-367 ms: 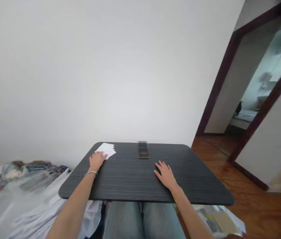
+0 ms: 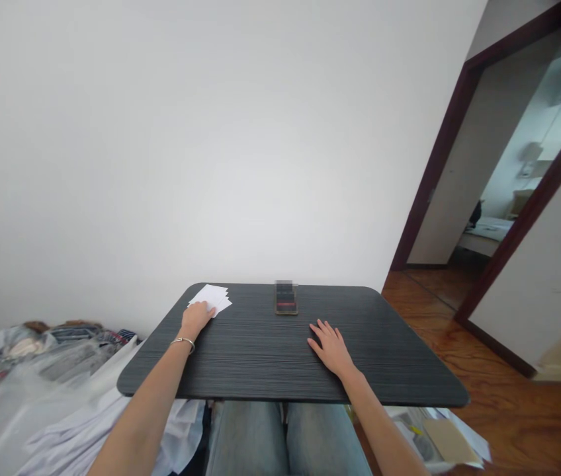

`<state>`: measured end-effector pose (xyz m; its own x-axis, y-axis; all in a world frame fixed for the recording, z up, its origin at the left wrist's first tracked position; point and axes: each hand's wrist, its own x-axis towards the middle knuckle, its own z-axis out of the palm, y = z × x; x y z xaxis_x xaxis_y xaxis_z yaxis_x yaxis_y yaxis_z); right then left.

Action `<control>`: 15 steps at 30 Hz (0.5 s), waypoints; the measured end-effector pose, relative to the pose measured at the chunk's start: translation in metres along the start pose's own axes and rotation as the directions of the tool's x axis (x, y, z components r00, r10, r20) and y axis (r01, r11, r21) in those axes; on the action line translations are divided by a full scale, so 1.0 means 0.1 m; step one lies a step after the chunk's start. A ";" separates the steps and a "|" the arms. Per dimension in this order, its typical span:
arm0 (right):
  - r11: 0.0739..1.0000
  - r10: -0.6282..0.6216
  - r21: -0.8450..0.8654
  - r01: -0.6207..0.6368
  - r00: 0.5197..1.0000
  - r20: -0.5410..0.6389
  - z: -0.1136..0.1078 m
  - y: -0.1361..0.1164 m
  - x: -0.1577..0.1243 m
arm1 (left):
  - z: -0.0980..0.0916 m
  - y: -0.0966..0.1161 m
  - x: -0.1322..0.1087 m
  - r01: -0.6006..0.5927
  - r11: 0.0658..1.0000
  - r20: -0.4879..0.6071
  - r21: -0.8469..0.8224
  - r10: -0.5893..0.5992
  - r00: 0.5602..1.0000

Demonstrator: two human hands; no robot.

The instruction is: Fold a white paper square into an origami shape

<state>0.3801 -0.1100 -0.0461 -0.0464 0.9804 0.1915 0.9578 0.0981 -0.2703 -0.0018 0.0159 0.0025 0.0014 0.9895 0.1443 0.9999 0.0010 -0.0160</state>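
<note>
Fanned white paper sheets (image 2: 210, 299) lie at the far left corner of a dark grey wood-grain tabletop (image 2: 241, 357), spread so that several edges show. The left hand (image 2: 196, 320) sits on the near edge of those sheets, its fingers (image 2: 204, 309) pressed together and curled slightly down, as if pinning them against sliding. They hide the contact, so whether they pinch a sheet or only rest there cannot be told. A thin silver bangle (image 2: 182, 342) circles that wrist. The right hand (image 2: 330, 347) lies palm down and spread, holding nothing, near the middle of the tabletop, as though bracing. Nearest to it, at the tabletop's far edge, a dark rectangular device (image 2: 286, 299) lies squared to that edge; its upper part is pixelated, so it is probably, not surely, a phone. Blue jeans (image 2: 245, 439) show below the tabletop's near edge, and a heap of pale crumpled cloth (image 2: 27, 410) lies left of it. Against the earlier frame, the hands and sheets have hardly shifted; only the view has steadied and sharpened.
</note>
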 end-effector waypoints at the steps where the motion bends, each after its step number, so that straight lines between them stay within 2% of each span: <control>1: 1.000 0.002 0.002 -0.002 1.000 0.005 0.00 0.00 0.00 | 0.01 -0.01 0.02 0.002 1.000 -0.012 0.017 -0.002 1.000; 5: 1.000 0.001 0.008 -0.001 1.000 0.007 0.01 0.01 0.01 | 0.05 -0.03 0.06 -0.004 0.998 -0.047 0.061 0.007 0.999; 15: 1.000 -0.006 0.021 0.006 1.000 -0.006 0.01 -0.01 0.00 | 0.10 -0.08 0.07 -0.099 0.985 -0.102 0.144 0.114 0.988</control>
<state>0.3791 -0.1103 -0.0472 -0.0502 0.9788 0.1984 0.9514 0.1073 -0.2887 -0.0095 0.0240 -0.0060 0.1169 0.9633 0.2416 0.9820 -0.0759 -0.1728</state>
